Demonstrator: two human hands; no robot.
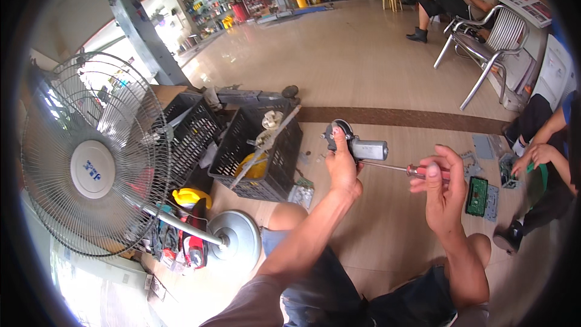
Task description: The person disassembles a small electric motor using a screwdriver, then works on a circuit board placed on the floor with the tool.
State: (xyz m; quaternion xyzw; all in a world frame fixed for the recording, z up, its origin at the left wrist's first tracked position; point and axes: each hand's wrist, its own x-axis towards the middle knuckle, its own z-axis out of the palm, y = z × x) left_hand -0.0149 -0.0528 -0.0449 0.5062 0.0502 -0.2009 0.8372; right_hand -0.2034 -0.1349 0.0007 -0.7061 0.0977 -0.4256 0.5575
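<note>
I had my two hands apart in front of me, above my bent knees, each closed on something. My left hand [342,171] was clamped around a small motor [370,149], its thumb lying over the dark, rounded housing while the silver cylinder stuck out to the right. The motor was up off the floor [363,79], roughly midway between the black crate and my other hand. In my right hand [445,200] I held a screwdriver [422,171] by its red handle, loosely, between the thumb and curled fingers, with the index finger raised. Its thin shaft pointed left, just under the silver cylinder; I could not tell whether the tip touched the motor or my left hand. Ahead and to my left stood the black crate [285,166], a pale strip [249,172] slanting across its top and a yellow thing inside. Further left was a fan [92,169] with a round wire cage, tilted over its pale base [230,243]. On my right a green circuit board [477,197] lay on the floor, near another person's hands [540,155]. A shiny metal chair [484,54] stood beyond.
</note>
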